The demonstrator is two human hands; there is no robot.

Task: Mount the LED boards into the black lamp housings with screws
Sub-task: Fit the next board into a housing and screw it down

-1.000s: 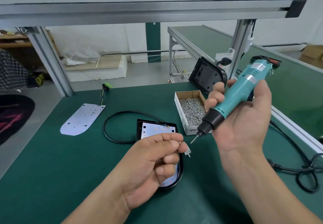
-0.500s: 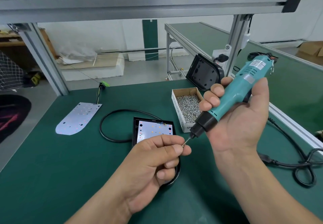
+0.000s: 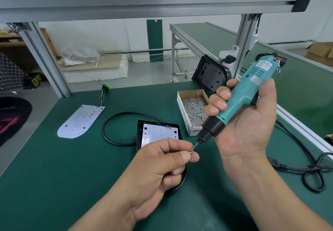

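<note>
My right hand [image 3: 241, 126] grips a teal electric screwdriver [image 3: 241, 95], bit pointing down-left. My left hand [image 3: 162, 162] pinches a small screw [image 3: 191, 151] between thumb and forefinger, touching the bit's tip. Under my left hand lies a black lamp housing [image 3: 139, 133] with a white LED board [image 3: 160, 131] set inside; its lower half is hidden by the hand. A second LED board [image 3: 81, 120] lies loose on the mat at the left. Another black housing [image 3: 210, 76] leans upright at the back.
An open cardboard box of screws [image 3: 193, 111] stands just right of the housing. A black cable [image 3: 115, 135] loops left of the housing. The screwdriver's power cord [image 3: 306, 165] coils at the right. Aluminium frame posts [image 3: 45, 59] stand at the bench's back corners.
The screwdriver bit and my left hand came together; the screw now sits at the bit's tip. The view shifted slightly.
</note>
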